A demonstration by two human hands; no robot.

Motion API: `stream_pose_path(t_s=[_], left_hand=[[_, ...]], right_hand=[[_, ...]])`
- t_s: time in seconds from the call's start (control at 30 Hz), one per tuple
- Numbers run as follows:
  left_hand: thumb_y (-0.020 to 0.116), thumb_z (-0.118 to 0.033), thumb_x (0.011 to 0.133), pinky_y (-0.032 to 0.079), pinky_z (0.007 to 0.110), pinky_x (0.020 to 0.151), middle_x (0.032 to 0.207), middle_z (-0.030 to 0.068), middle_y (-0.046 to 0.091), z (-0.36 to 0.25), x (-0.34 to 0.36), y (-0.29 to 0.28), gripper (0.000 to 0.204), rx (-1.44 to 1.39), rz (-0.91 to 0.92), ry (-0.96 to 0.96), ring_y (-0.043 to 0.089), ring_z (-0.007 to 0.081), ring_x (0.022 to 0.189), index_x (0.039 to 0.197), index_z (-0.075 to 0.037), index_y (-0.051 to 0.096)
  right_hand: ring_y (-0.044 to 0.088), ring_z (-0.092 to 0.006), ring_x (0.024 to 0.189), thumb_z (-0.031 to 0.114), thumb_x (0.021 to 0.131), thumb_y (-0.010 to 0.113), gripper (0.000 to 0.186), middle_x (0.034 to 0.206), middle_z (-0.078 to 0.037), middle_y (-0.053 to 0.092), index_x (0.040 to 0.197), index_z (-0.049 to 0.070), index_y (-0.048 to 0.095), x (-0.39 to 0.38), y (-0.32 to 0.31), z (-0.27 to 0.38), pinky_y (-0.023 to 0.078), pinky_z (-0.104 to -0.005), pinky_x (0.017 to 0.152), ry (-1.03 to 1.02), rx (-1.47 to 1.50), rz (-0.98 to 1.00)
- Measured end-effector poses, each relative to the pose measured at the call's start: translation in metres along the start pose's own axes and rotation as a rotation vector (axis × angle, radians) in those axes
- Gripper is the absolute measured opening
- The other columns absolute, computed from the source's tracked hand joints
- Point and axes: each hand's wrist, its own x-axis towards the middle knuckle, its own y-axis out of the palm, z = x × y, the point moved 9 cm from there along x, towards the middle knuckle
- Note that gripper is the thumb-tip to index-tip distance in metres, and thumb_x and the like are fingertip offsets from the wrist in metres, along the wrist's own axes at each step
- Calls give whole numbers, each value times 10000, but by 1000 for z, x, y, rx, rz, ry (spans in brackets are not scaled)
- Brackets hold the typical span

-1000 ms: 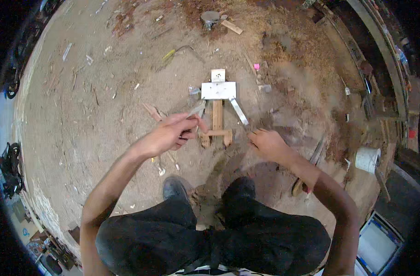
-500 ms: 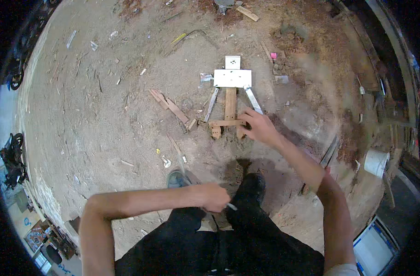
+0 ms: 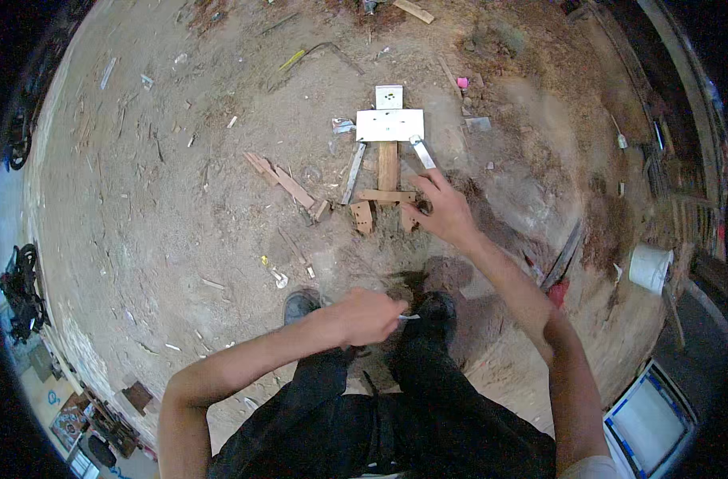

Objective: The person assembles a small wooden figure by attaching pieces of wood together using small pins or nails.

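Note:
A figure laid out from wood pieces [image 3: 387,172] lies on the dirt floor, with white rectangular plates [image 3: 389,124] at its top and slanted grey strips as arms. My right hand [image 3: 442,209] rests on the figure's lower right part, fingers touching a wooden piece there. My left hand [image 3: 368,316] is pulled back near my knees, above my shoes, fingers closed around a thin pale nail-like piece [image 3: 406,317].
Loose wood offcuts [image 3: 288,185] lie left of the figure. A white bucket [image 3: 648,267] stands at the right, a blue-and-white box [image 3: 647,419] at the lower right. A red-handled tool [image 3: 557,271] lies by my right forearm. Sawdust and chips cover the ground.
My left hand left the figure and drew back to my lap. My right hand moved onto the figure's lower right part. The view shifted closer.

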Motion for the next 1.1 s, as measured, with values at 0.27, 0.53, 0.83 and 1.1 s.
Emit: stream_pose_path(t_s=[0.27,0.53,0.83,1.1], left_hand=[[683,-377,881,532,512,689,856,194,698,91,-29,-63,403,-8,-681,-354,690,393,820,1138,-85,578],[752,-467,832,561,482,644,799,173,710,129,-19,-82,546,-40,-792,-611,712,377,755,1200,-127,537],[750,-434,836,558,496,670,853,187,722,135,-8,-81,602,14,-871,-507,716,377,815,1293,-140,492],[588,-220,958,413,288,496,990,63,642,116,-24,-63,497,-883,-878,-258,506,135,625,1425,-173,422]], right_hand=[[575,-392,1166,306,713,855,883,1351,-154,457,1443,123,393,-24,6,10,531,-479,928,12,-87,111],[576,-378,1177,282,724,859,847,1372,-145,442,1415,65,419,-27,19,6,532,-469,918,60,-73,141],[566,-380,1200,324,750,841,806,1347,-152,463,1410,87,442,-29,10,16,532,-466,934,75,-60,98],[580,-340,1208,325,889,729,516,1331,-174,567,1311,66,583,-48,3,23,515,-430,944,81,244,-129]])
